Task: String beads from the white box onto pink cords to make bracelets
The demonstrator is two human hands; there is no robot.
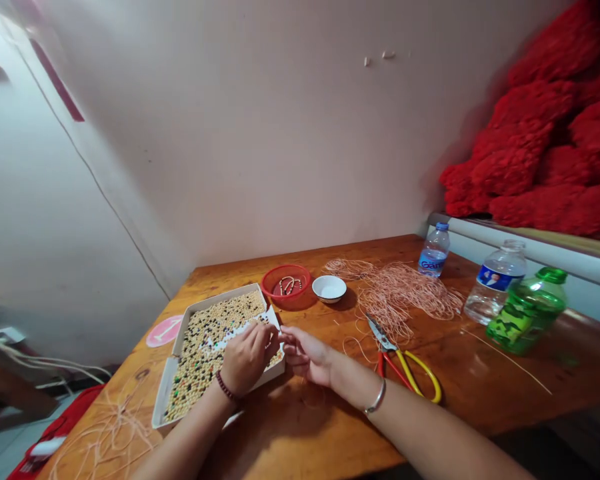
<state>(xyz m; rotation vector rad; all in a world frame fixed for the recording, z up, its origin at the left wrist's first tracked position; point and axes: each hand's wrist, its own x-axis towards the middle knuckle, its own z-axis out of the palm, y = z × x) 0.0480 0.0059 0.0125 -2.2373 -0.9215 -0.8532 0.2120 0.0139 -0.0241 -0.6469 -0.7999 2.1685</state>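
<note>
A shallow white box (166, 387) full of small tan, dark and green beads lies on the wooden table. My left hand (247, 357) hovers over its right part, fingers curled in a pinch over the beads. What it holds is too small to make out. My right hand (307, 353) sits just right of the box, fingers bent and tips meeting the left hand's. It seems to pinch a thin cord, though I cannot be sure.
A red bowl (286, 283) with a beaded string and a white bowl (329, 288) stand behind the box. Pink cord (405, 293) lies heaped at right, with red-and-yellow scissors (405, 367). Three bottles (497, 280) and red fluffy material (540, 153) line the right side.
</note>
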